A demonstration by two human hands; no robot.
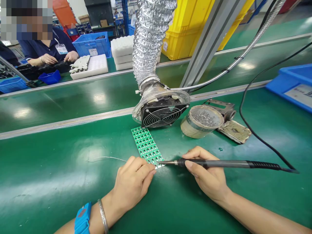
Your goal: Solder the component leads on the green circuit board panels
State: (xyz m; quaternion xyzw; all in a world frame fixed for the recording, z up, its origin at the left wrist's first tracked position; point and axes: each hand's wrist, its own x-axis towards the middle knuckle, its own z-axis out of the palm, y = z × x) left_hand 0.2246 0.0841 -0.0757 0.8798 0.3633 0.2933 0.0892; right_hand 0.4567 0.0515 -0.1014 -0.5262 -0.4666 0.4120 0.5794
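Green bench (48,182) carries a fume-extractor fan (161,114); its duct runs out of view. Near edge of circuit board (146,146) is hidden behind left hand (131,182), fingers pinched on solder wire (109,158). Right hand (209,177) is closed around soldering iron (219,163), tip at board edge.

The green bench (60,169) carries a green circuit board strip (145,144), a fan (162,115) and a solder-caked stand (202,121).

Two hands, one soldering iron (219,163), one green circuit board (146,145), one fan (162,114), one solder pot (201,121).
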